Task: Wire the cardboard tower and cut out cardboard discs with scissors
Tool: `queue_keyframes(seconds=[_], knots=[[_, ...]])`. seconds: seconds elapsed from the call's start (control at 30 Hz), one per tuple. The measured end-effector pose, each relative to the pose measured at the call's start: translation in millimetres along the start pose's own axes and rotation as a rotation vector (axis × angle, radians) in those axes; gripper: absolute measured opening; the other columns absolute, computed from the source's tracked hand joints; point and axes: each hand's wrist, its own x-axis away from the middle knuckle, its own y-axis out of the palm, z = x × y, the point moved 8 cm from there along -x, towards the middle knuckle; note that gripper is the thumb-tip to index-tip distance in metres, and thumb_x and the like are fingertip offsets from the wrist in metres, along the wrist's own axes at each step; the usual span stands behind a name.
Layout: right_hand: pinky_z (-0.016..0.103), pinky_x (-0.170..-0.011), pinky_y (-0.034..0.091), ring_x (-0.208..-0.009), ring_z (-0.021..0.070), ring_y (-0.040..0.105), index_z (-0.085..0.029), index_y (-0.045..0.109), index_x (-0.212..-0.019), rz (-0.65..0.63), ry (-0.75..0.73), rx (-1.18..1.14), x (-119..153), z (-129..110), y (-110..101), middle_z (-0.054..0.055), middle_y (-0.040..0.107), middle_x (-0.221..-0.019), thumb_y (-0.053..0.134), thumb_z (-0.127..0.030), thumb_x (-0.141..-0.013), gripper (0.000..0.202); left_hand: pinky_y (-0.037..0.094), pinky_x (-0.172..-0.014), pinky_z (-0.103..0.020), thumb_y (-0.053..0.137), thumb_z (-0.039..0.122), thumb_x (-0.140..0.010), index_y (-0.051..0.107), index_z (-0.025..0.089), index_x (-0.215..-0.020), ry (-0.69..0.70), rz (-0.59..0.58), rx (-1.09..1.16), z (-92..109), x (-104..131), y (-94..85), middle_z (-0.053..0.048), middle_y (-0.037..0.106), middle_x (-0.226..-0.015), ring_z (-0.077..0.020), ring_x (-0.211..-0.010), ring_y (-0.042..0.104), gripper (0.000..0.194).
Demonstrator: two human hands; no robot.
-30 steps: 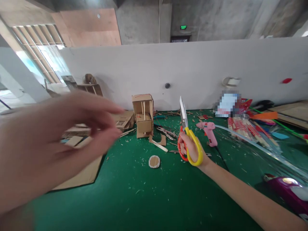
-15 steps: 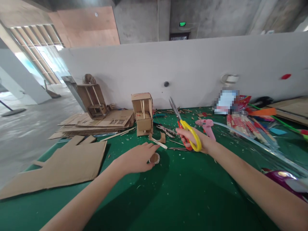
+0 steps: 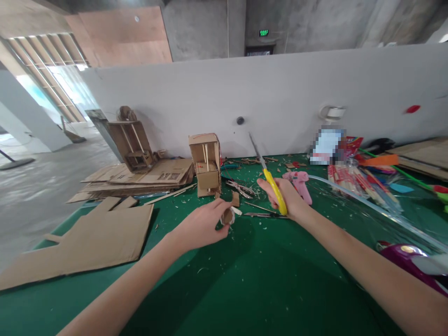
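Observation:
Between the thumb and fingers of my left hand is a small round cardboard disc with a pale, rough rim, tilted up toward me. My right hand is closed round the yellow handle of a pair of scissors. Their blades point up and away, toward the white wall. Just beyond the disc stands a cardboard box model with thin sticks inside. A cutter knife lies below my right hand, and pliers lie farther back. Close to the right wrist is a pink glue gun.
Flat cardboard covers the left of the green table. Behind it, another cardboard model stands on stacked sheets. On the right are packaged sticks, a phone, a clear tube and a purple object. Scraps lie along the wall.
My left hand has picked the disc up off the table and tipped it upright. My right hand has turned the scissors, so their handle now shows edge-on.

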Motion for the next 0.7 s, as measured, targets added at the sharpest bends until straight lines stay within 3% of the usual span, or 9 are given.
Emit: queue_keyframes(seconds=[0.2,0.3,0.4,0.5,0.7], knots=[[0.02,-0.038,0.031,-0.04,0.0066,0.04,-0.018,0.05,-0.069,-0.025,0.06,-0.228,-2.5,13.7,8.6,-0.006,0.045,-0.049,0.072,-0.037,-0.069,0.029,0.05,-0.083,-0.045,0.051,0.025,-0.081,0.045,0.017,-0.126,0.077,-0.097,-0.135,7.7,1.7,17.8,-0.01,0.061,-0.112,-0.0287,-0.099,0.06,0.046],[0.022,-0.043,0.038,-0.044,0.0079,0.045,-0.017,0.053,-0.071,-0.022,0.064,-0.276,-4.4,18.1,9.4,-0.005,0.048,-0.052,0.072,-0.035,-0.068,0.026,0.05,-0.083,-0.04,0.046,0.018,-0.082,0.043,0.016,-0.127,0.104,-0.065,-0.135,7.8,2.3,16.6,-0.011,0.057,-0.118,-0.0268,-0.101,0.059,0.045],[0.027,-0.054,0.047,-0.054,0.0119,0.054,-0.016,0.056,-0.074,-0.044,0.027,-0.327,-7.0,17.5,9.7,-0.001,0.055,-0.061,0.071,-0.032,-0.067,0.023,0.05,-0.07,-0.031,0.04,0.011,-0.083,0.038,0.017,-0.131,0.065,-0.028,-0.111,1.3,3.3,16.0,-0.012,0.048,-0.125,-0.0189,-0.085,0.062,0.049],[0.03,-0.067,0.05,-0.069,0.0164,0.061,-0.016,0.06,-0.079,-0.055,-0.064,-0.298,-10.9,14.8,8.0,0.002,0.062,-0.072,0.069,-0.029,-0.066,0.02,0.049,-0.063,-0.027,0.04,0.011,-0.083,0.034,0.021,-0.132,0.001,0.014,-0.003,-6.4,3.7,15.5,-0.012,0.041,-0.129,-0.0135,-0.076,0.06,0.051],[0.035,-0.075,0.048,-0.079,0.0215,0.063,-0.016,0.062,-0.082,0.073,-0.158,-0.099,-23.9,24.4,-8.0,0.005,0.064,-0.075,0.062,-0.024,-0.069,0.016,0.05,-0.075,-0.029,0.045,0.012,-0.08,0.04,0.024,-0.125,-0.084,0.13,0.224,-13.3,-0.4,3.3,-0.009,0.043,-0.126,-0.017,-0.094,0.056,0.047]])
